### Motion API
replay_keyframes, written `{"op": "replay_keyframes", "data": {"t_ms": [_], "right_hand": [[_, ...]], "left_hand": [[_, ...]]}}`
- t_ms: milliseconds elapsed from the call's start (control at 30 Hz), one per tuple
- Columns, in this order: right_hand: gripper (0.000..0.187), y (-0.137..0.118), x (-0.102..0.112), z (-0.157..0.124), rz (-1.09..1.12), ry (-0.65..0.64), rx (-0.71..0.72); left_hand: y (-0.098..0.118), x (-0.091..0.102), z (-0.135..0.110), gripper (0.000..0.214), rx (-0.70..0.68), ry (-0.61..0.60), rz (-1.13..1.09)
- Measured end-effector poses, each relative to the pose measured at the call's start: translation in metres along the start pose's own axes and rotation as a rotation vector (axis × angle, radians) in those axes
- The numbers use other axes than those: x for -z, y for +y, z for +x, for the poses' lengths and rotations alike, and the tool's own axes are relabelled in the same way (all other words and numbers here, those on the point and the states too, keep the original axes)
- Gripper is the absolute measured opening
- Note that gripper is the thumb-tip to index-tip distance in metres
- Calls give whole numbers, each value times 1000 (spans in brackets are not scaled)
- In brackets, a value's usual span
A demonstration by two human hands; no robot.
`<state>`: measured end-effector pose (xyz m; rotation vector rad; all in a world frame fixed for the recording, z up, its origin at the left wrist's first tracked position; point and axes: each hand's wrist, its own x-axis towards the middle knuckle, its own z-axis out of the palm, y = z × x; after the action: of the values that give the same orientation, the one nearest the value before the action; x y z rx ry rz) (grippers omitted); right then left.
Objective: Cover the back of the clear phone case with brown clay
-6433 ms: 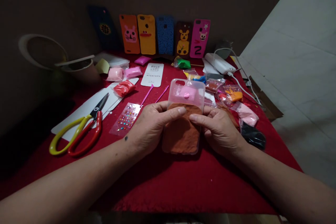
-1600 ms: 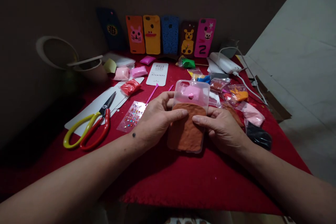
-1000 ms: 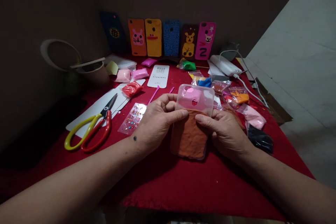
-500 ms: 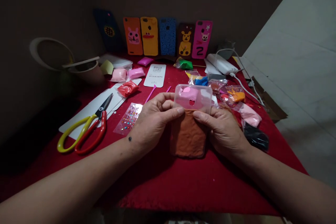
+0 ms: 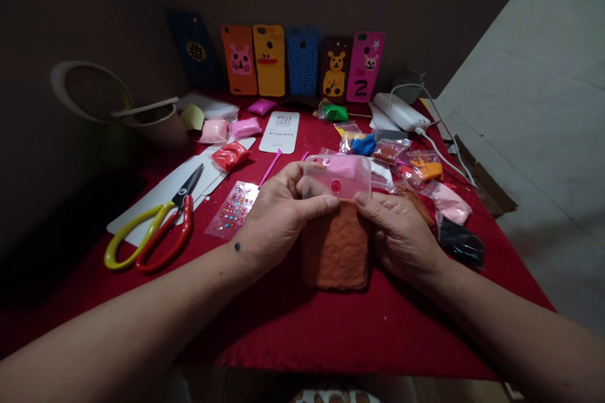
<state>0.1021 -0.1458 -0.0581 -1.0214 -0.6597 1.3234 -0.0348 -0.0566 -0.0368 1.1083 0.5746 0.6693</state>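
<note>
head view: left hand (image 5: 278, 217) and right hand (image 5: 401, 236) are closed on the sides of a clear phone case (image 5: 338, 177) just over the red cloth (image 5: 331, 327), thumbs pressing the upper edge of the brown clay (image 5: 336, 250) spread on it. i'd judge the spreading well along; the bare top calls for gentle, even pushes upward.

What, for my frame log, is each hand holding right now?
Left hand: closed on the clear phone case, thumb at the edge of the brown clay.
Right hand: closed on the same phone case.
</note>
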Motion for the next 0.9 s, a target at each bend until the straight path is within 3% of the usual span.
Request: {"op": "replay_keyframes", "data": {"t_ms": [133,333,500,600,733,900], "right_hand": [[25,-3,0,0,8,-22,51],[15,-2,7,2,-140,51,53],[13,1,7,2,-88,31,38],[12,1,7,2,-75,28,39],[17,-1,3,3,1,10,11],[27,-5,-1,3,-12,-30,47]], "left_hand": [[-1,6,3,37,6,-15,-19],[-1,7,5,38,28,-53,44],[2,2,2,34,15,4,92],[2,3,2,38,17,-22,75],[0,7,5,40,19,-66,39],[-1,7,6,39,8,2,-25]]}}
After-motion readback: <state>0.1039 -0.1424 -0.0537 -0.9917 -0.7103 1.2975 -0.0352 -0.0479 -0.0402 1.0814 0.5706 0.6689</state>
